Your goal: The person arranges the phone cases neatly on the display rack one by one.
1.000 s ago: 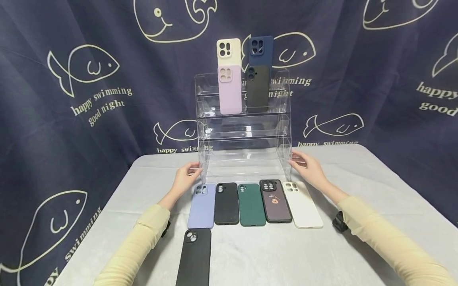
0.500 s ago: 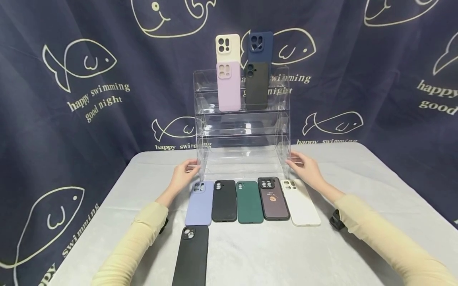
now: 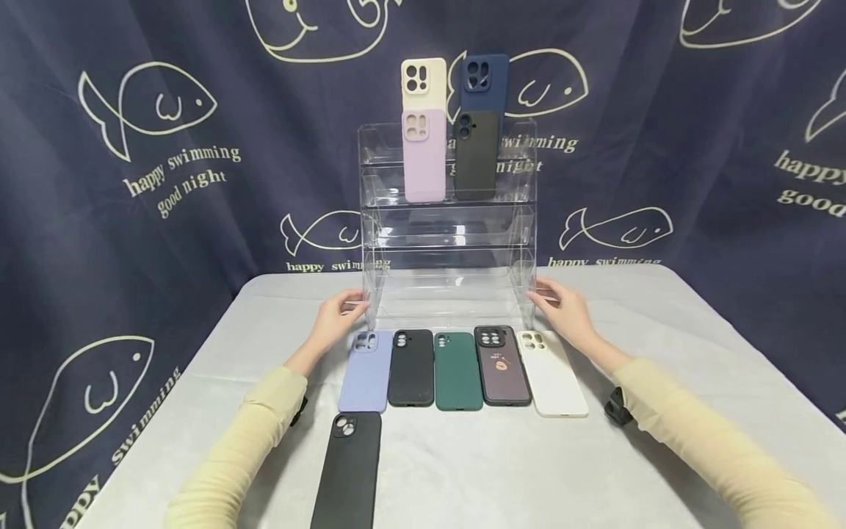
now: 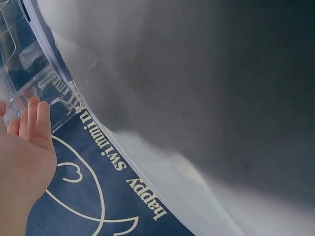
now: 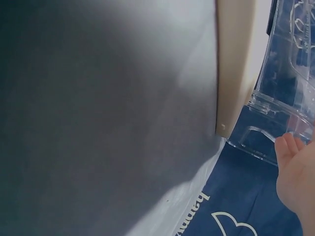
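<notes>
A clear tiered display stand [image 3: 449, 286] stands upright on the table. My left hand [image 3: 335, 317] holds its lower left side, thumb toward the front. At the lower right side, my right hand [image 3: 567, 314] holds the opposite wall in the same manner. On the upper tiers are a cream phone case [image 3: 432, 88], a lilac case [image 3: 424, 165], a navy case [image 3: 494, 84] and a dark case [image 3: 476, 165]. In both wrist views the fingertips meet the clear plastic; the left fingers [image 4: 42, 120] look fairly straight, and the right thumb is hidden.
Before the stand lies a row of phone cases: light blue [image 3: 366, 378], black [image 3: 411, 375], green [image 3: 458, 378], dark purple [image 3: 504, 375] and white [image 3: 554, 382]. Another black case [image 3: 346, 470] lies nearer the front. A navy fish-print curtain [image 3: 165, 220] hangs behind.
The whole head view has shifted slightly upward. Both hands stay at the stand's sides, and the cases keep their places.
</notes>
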Demonstrator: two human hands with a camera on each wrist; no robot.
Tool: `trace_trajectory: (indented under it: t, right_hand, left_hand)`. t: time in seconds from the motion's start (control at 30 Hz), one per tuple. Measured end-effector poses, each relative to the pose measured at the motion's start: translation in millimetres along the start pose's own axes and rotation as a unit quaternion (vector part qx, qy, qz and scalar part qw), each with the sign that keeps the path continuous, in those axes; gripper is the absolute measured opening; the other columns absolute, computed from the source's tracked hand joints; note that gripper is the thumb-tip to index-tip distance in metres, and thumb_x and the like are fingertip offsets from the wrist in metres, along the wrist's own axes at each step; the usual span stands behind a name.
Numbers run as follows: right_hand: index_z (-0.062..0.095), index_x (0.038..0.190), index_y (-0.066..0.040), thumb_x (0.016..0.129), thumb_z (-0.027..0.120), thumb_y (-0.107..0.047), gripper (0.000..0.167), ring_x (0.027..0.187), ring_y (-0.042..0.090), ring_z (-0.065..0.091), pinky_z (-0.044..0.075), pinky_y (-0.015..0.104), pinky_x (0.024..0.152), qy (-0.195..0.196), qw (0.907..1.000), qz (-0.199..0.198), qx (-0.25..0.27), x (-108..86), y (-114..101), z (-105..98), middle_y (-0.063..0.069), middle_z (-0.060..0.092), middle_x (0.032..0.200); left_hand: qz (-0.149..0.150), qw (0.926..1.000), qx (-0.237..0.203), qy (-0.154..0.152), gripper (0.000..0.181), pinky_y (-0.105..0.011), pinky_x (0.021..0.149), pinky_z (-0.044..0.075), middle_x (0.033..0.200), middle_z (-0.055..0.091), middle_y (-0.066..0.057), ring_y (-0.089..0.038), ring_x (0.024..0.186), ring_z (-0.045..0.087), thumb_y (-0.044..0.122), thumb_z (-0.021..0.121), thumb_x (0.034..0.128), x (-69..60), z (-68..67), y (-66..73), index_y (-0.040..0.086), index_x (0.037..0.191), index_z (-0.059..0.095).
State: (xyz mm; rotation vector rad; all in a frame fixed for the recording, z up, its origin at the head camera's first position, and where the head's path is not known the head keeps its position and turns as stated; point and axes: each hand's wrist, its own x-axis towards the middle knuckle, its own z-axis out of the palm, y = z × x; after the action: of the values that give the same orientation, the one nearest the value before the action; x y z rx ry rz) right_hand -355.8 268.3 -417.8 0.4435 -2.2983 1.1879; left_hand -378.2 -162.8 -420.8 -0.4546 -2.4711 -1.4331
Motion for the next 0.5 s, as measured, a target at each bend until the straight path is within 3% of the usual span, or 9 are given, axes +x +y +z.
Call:
trace_trajectory:
  t: [0.1,0.27,0.5]
  right_hand:
    - [0.054,0.123,0.009,0.088,0.065,-0.011,0.042,0.100,0.038,0.063,0.050,0.008,0.081,0.000,1.0000,0.002,0.007,-0.9,-0.1,3.0,0.028,0.062,0.114]
    - [0.052,0.125,0.007,0.089,0.064,-0.013,0.043,0.104,0.038,0.062,0.052,0.032,0.086,-0.006,0.9998,0.014,0.011,-0.8,-1.1,4.1,0.027,0.061,0.118]
    - [0.051,0.125,0.009,0.089,0.063,-0.011,0.043,0.104,0.040,0.061,0.052,0.035,0.086,-0.005,0.9999,0.012,0.006,-1.9,-0.1,3.2,0.029,0.059,0.119]
  left_hand:
    - [0.003,0.9999,0.011,-0.004,0.036,-0.041,0.090,0.055,0.117,0.064,-0.020,-0.036,0.098,0.065,0.019,0.065,0.0885,0.4,-4.3,0.2,0.001,0.119,0.060]
    - [0.001,0.9997,0.024,-0.011,0.036,-0.042,0.091,0.054,0.116,0.064,-0.020,-0.035,0.098,0.065,0.020,0.065,0.0883,-1.0,-7.0,3.5,0.001,0.119,0.060]
    - [0.007,0.9994,0.027,-0.020,0.032,-0.041,0.093,0.052,0.112,0.067,-0.019,-0.034,0.101,0.064,0.020,0.064,0.0895,-10.7,-11.9,5.2,0.000,0.114,0.063]
